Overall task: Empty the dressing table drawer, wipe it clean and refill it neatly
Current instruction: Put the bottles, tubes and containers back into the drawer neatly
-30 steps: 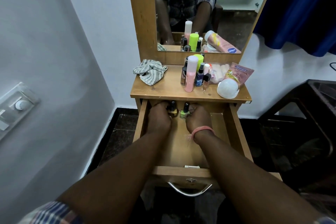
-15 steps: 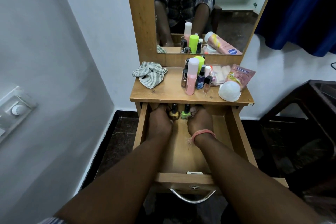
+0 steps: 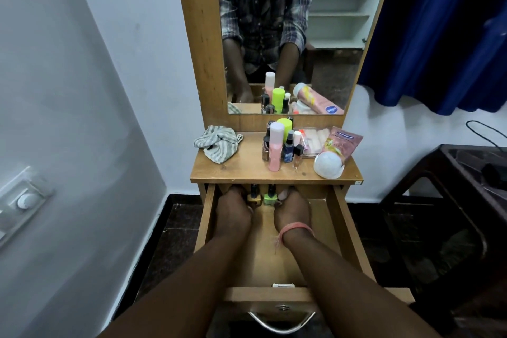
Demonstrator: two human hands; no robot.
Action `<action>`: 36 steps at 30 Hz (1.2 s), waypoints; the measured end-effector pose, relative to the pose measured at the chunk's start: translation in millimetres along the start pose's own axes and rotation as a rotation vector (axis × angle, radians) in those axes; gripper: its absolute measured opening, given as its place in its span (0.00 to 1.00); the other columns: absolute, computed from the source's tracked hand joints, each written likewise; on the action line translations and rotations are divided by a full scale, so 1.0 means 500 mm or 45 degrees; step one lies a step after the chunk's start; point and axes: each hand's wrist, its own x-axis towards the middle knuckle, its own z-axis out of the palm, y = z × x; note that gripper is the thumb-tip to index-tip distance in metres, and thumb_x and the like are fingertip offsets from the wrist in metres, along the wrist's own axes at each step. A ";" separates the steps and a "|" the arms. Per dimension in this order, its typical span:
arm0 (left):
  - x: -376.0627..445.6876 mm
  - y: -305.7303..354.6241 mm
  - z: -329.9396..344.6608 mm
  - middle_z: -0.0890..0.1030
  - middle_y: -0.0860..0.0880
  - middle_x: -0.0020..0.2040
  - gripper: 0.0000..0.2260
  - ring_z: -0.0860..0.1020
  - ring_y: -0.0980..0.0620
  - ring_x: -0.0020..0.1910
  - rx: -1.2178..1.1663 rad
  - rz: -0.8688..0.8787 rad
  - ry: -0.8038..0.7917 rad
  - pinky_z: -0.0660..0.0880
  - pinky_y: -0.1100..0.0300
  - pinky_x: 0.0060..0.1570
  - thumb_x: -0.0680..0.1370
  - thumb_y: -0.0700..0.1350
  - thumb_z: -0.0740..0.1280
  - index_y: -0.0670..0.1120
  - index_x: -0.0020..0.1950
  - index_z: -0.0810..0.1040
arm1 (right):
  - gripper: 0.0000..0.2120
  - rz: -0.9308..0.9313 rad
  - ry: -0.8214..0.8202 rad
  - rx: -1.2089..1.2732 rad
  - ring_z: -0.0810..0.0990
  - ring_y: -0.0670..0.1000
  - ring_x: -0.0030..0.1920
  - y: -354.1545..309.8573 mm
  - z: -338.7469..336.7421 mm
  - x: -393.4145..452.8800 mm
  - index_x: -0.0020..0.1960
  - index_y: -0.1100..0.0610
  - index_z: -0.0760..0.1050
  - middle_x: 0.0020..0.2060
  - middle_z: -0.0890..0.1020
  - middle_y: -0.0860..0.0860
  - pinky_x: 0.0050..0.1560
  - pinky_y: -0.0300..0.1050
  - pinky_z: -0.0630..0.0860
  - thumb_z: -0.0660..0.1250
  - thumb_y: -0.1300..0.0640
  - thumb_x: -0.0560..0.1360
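- The wooden drawer (image 3: 337, 230) of a dressing table is pulled fully out toward the viewer, a curved metal handle (image 3: 281, 322) on its front.
- At the back of the drawer, just under the tabletop edge, two small nail polish bottles stand upright side by side: a yellow-gold bottle (image 3: 253, 196) on the left and a green bottle (image 3: 270, 197) on the right, both with dark caps.
- The left hand (image 3: 233, 212) reaches in beside the yellow-gold bottle, fingers curled at it; whether they actually grip it cannot be told.
- The right hand (image 3: 292, 211), with a pink thread band (image 3: 297, 229) at the wrist, sits beside the green bottle, fingertips touching it; a firm hold cannot be told.
- On the tabletop (image 3: 241, 170) above: a crumpled striped cloth (image 3: 218, 143) at the left, a cluster of upright bottles including a tall pink bottle (image 3: 275, 147) in the middle, and a pink tube with a white cap (image 3: 333, 156) lying at the right.
- A mirror (image 3: 329, 35) behind reflects a person in a plaid shirt.
- A blue curtain (image 3: 444, 35) hangs at the right.
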 end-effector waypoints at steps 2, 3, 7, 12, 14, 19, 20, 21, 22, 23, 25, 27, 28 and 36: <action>-0.007 0.004 -0.011 0.84 0.44 0.54 0.11 0.83 0.45 0.55 0.018 0.015 -0.003 0.78 0.56 0.51 0.78 0.34 0.68 0.41 0.59 0.81 | 0.07 0.001 0.016 0.002 0.81 0.55 0.54 -0.005 -0.010 -0.007 0.50 0.56 0.79 0.49 0.83 0.54 0.52 0.41 0.73 0.66 0.66 0.76; -0.011 0.006 -0.018 0.84 0.44 0.53 0.10 0.83 0.45 0.55 0.038 0.019 -0.012 0.76 0.57 0.48 0.78 0.34 0.68 0.41 0.58 0.82 | 0.07 -0.003 0.025 0.007 0.81 0.54 0.53 -0.008 -0.016 -0.014 0.49 0.55 0.79 0.48 0.83 0.53 0.50 0.40 0.73 0.67 0.65 0.76; -0.024 0.020 -0.051 0.85 0.46 0.46 0.04 0.84 0.46 0.48 0.098 0.074 -0.087 0.74 0.58 0.41 0.76 0.38 0.70 0.43 0.49 0.84 | 0.04 -0.169 0.067 0.069 0.81 0.48 0.44 -0.025 -0.058 -0.055 0.44 0.53 0.77 0.40 0.81 0.47 0.34 0.35 0.68 0.69 0.59 0.77; 0.000 0.065 -0.099 0.86 0.47 0.38 0.10 0.85 0.47 0.40 0.010 0.000 -0.225 0.84 0.51 0.46 0.75 0.52 0.75 0.45 0.41 0.86 | 0.03 -0.352 0.248 0.225 0.79 0.45 0.41 -0.063 -0.133 -0.069 0.47 0.54 0.75 0.39 0.80 0.47 0.31 0.31 0.64 0.67 0.57 0.79; 0.012 0.095 -0.123 0.85 0.48 0.41 0.08 0.84 0.49 0.42 -0.007 0.056 -0.145 0.80 0.57 0.45 0.76 0.51 0.75 0.47 0.44 0.84 | 0.01 -0.350 0.341 0.225 0.78 0.47 0.41 -0.080 -0.162 -0.046 0.48 0.54 0.76 0.40 0.80 0.48 0.31 0.31 0.63 0.67 0.58 0.78; 0.056 0.161 -0.155 0.83 0.49 0.58 0.22 0.82 0.54 0.48 -0.085 0.395 0.089 0.82 0.55 0.48 0.77 0.32 0.71 0.52 0.66 0.80 | 0.04 -0.474 0.472 0.167 0.80 0.51 0.42 -0.117 -0.203 0.007 0.46 0.51 0.75 0.40 0.82 0.50 0.40 0.44 0.76 0.68 0.59 0.77; 0.067 0.168 -0.156 0.81 0.49 0.62 0.26 0.83 0.53 0.50 -0.045 0.445 0.097 0.82 0.54 0.49 0.76 0.30 0.70 0.54 0.69 0.79 | 0.05 -0.476 0.467 0.173 0.80 0.52 0.42 -0.123 -0.205 0.015 0.46 0.50 0.75 0.40 0.83 0.49 0.42 0.47 0.80 0.67 0.59 0.77; 0.077 0.175 -0.155 0.80 0.48 0.64 0.28 0.84 0.53 0.50 -0.009 0.483 0.090 0.83 0.54 0.49 0.76 0.29 0.70 0.55 0.70 0.78 | 0.05 -0.474 0.465 0.185 0.81 0.52 0.42 -0.129 -0.208 0.024 0.45 0.49 0.75 0.40 0.83 0.49 0.43 0.50 0.81 0.67 0.59 0.77; 0.085 0.178 -0.153 0.79 0.47 0.66 0.29 0.84 0.54 0.50 0.030 0.510 0.077 0.82 0.55 0.49 0.76 0.29 0.69 0.55 0.70 0.78 | 0.06 -0.472 0.465 0.197 0.81 0.52 0.42 -0.133 -0.209 0.031 0.45 0.49 0.75 0.40 0.83 0.49 0.42 0.53 0.82 0.67 0.59 0.77; 0.091 0.179 -0.150 0.78 0.47 0.67 0.29 0.85 0.54 0.50 0.069 0.530 0.059 0.82 0.55 0.50 0.76 0.29 0.69 0.55 0.70 0.79 | 0.06 -0.468 0.467 0.208 0.82 0.52 0.41 -0.136 -0.210 0.038 0.44 0.49 0.74 0.39 0.83 0.48 0.42 0.54 0.82 0.67 0.59 0.77; 0.101 0.171 -0.141 0.79 0.46 0.66 0.28 0.85 0.52 0.50 0.119 0.556 0.045 0.82 0.54 0.51 0.75 0.30 0.70 0.54 0.69 0.80 | 0.06 -0.470 0.473 0.225 0.82 0.51 0.42 -0.139 -0.209 0.046 0.43 0.49 0.75 0.39 0.83 0.48 0.43 0.54 0.82 0.67 0.59 0.77; 0.107 0.160 -0.133 0.81 0.47 0.62 0.26 0.84 0.51 0.50 0.144 0.584 0.051 0.81 0.54 0.50 0.74 0.33 0.74 0.55 0.67 0.81 | 0.06 -0.478 0.472 0.233 0.81 0.50 0.42 -0.140 -0.208 0.049 0.43 0.50 0.75 0.39 0.82 0.47 0.43 0.53 0.82 0.67 0.58 0.78; 0.108 0.155 -0.131 0.82 0.48 0.60 0.23 0.83 0.50 0.50 0.133 0.592 0.062 0.80 0.54 0.49 0.73 0.35 0.75 0.55 0.64 0.81 | 0.06 -0.481 0.469 0.234 0.81 0.50 0.42 -0.140 -0.207 0.049 0.44 0.50 0.75 0.39 0.82 0.47 0.43 0.52 0.82 0.67 0.59 0.78; 0.121 0.149 -0.128 0.84 0.53 0.47 0.13 0.81 0.53 0.44 -0.105 0.474 0.036 0.80 0.54 0.44 0.75 0.40 0.77 0.53 0.50 0.75 | 0.05 -0.499 0.427 0.218 0.80 0.50 0.43 -0.158 -0.230 0.076 0.45 0.54 0.80 0.40 0.81 0.49 0.47 0.47 0.80 0.68 0.63 0.77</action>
